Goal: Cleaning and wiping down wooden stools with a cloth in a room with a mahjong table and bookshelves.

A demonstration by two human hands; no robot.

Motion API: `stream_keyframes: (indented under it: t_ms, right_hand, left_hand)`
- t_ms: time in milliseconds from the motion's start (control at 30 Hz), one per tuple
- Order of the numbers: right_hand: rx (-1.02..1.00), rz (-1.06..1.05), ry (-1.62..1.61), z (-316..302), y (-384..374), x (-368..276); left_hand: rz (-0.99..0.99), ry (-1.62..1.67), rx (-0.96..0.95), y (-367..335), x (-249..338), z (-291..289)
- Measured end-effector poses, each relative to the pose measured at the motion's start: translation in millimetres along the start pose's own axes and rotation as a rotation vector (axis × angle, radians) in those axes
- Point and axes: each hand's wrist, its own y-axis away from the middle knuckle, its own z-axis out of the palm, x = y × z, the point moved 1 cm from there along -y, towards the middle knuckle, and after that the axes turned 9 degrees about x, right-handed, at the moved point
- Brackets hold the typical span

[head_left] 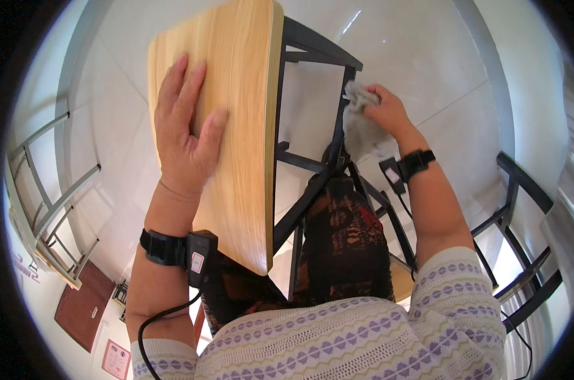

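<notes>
A small table lies tipped toward its side in front of me, its pale wood-grain top turned to the left and its dark metal frame to the right. My left hand rests flat on the wooden top with its fingers apart. Bunched in my right hand is a grey cloth, which hangs down right beside a dark leg of the frame. Whether the cloth touches that leg I cannot tell. My fingertips on the right are partly hidden by the cloth.
Pale glossy floor tiles lie beyond the table. At the left stands a grey metal-framed piece of furniture; at the right, a dark metal frame. My knees are close to the table's frame. Cables run from both wrist straps.
</notes>
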Motion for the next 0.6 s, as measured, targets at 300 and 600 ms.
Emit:
stream_keyframes:
  t_ms: [300,600]
  right_hand:
    - [0.031,-0.375,0.16,44.0,-7.8,27.0]
    - [-0.095,-0.139,-0.045,11.6,65.7,-10.8]
  left_hand:
    - [-0.009,-0.015,-0.026,3.0,-5.7,4.9]
    - [-0.01,0.004,-0.024,-2.5,0.2,1.7]
